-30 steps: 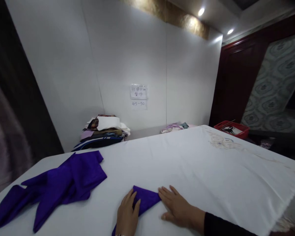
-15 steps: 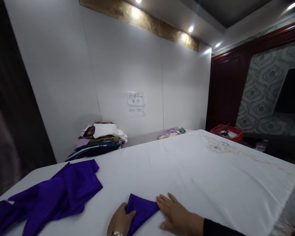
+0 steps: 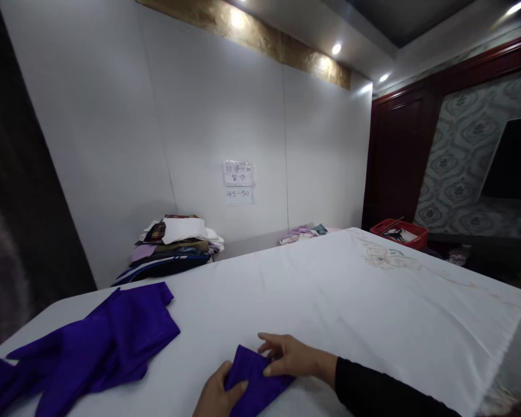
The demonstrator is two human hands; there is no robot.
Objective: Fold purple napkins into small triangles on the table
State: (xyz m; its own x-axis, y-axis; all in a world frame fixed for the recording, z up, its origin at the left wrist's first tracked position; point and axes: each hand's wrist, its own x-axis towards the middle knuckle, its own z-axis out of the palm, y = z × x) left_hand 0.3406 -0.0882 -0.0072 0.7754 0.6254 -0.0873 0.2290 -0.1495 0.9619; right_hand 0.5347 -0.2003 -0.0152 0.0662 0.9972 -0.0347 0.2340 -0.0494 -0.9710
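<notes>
A small folded purple napkin (image 3: 254, 385) lies on the white tablecloth near the front edge of the view. My left hand (image 3: 219, 391) grips its left side, thumb on top and the fingers partly hidden. Over its upper right edge is my right hand (image 3: 290, 354), the thumb on the fabric and the fingers bent at the far edge, with the index finger stretched out. A pointed corner of the napkin sticks out under the right wrist. To the left, more purple cloths (image 3: 108, 336) lie in a loose, crumpled heap.
The table with its white tablecloth (image 3: 312, 289) has an embroidered pattern at the far right. Behind it sit a stack of folded clothes (image 3: 178, 246) and a small lilac pile (image 3: 301, 233). A red basket (image 3: 402, 234) stands past the far right edge. Handwritten paper signs (image 3: 238, 182) hang on the wall.
My right hand has moved from lying flat at the napkin's right corner, leftward and up onto its upper edge, with fingers bending. My left hand keeps its hold on the left side.
</notes>
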